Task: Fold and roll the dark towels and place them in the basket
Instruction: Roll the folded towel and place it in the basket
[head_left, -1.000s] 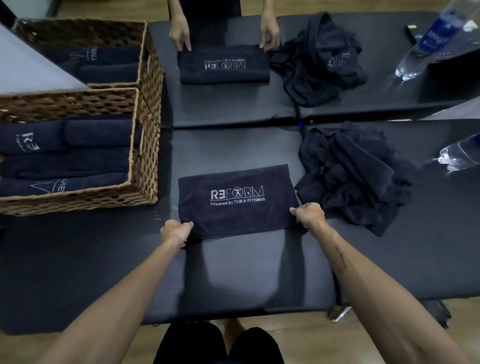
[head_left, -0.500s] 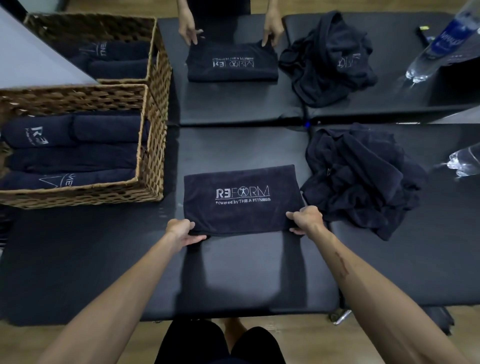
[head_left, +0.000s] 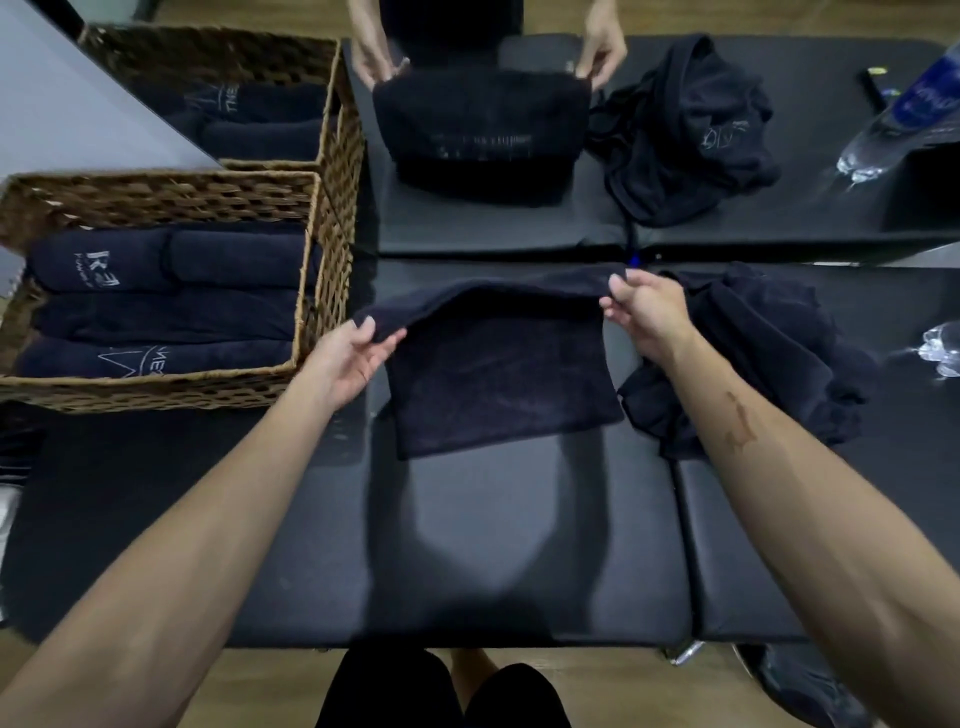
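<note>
A dark towel (head_left: 498, 374) hangs lifted above the black padded table (head_left: 467, 545), its plain side facing me and its lower edge draping onto the table. My left hand (head_left: 353, 358) pinches its upper left corner. My right hand (head_left: 641, 312) pinches the upper right corner. To the left stands a wicker basket (head_left: 171, 384) holding several rolled dark towels (head_left: 171, 291). A heap of unfolded dark towels (head_left: 769, 353) lies just right of my right hand.
Across the table another person's hands (head_left: 602, 49) lift a dark towel (head_left: 478, 140) beside a second heap (head_left: 696, 130). A second wicker basket (head_left: 343, 104) with rolled towels stands behind the first. Plastic water bottles (head_left: 904, 119) lie at the right.
The towel lay flat with its logo up, my hands at its near corners. Both hands have since lifted those corners up and away from me, hiding the logo. The other person has also raised their towel.
</note>
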